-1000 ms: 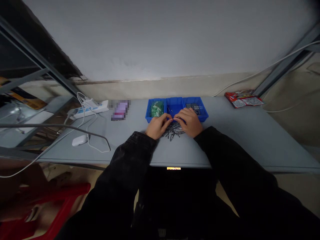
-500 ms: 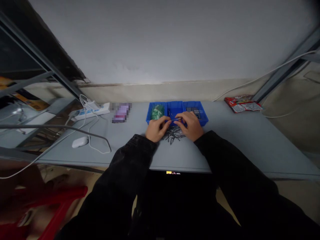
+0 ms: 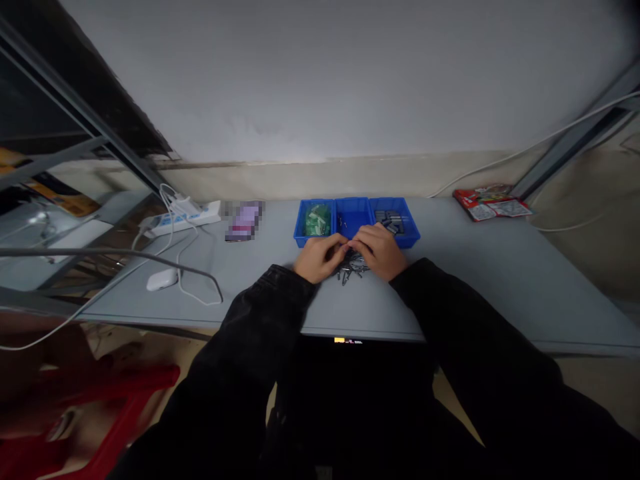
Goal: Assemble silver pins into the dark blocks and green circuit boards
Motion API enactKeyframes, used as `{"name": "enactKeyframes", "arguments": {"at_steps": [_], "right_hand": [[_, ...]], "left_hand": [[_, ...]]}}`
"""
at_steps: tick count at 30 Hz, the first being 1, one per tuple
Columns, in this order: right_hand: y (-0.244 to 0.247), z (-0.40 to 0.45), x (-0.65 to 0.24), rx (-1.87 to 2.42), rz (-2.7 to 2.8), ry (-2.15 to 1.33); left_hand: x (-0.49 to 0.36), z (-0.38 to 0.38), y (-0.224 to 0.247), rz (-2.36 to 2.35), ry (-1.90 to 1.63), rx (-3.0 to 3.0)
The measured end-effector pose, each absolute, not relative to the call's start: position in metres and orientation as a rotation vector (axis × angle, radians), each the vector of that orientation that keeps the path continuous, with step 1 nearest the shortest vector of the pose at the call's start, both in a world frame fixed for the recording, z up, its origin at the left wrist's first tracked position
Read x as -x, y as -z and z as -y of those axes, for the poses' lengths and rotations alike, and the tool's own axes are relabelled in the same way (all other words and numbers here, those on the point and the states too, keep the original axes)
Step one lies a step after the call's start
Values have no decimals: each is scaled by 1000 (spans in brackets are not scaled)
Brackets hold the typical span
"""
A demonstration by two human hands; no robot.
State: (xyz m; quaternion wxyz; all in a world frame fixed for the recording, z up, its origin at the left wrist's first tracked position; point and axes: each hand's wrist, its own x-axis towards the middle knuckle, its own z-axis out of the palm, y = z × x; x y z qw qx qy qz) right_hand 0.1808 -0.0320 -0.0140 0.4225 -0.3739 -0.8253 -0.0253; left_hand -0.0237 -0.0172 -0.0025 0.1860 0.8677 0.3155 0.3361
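left hand (image 3: 316, 259) and right hand (image 3: 383, 253) have drawn together, their fingers' hold too hidden to tell.

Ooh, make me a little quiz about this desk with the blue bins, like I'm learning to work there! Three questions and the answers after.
1. True or false: the red packet lies to the right of the blue bins.
2. Which bin has the green contents? (A) left (B) middle (C) right
3. Fill in the missing word: the left hand and the right hand are close together, near a ____ of small dark pieces.

Key
1. True
2. A
3. pile
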Motion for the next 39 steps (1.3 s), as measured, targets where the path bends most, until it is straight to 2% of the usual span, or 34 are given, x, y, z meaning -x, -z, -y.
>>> {"name": "enactKeyframes", "arguments": {"at_steps": [28, 39], "right_hand": [[11, 33, -183, 911, 1880, 62], [14, 34, -177, 907, 1983, 19]], "left_hand": [[24, 11, 5, -869, -1192, -2466], [22, 14, 7, -739, -1122, -2525]]}}
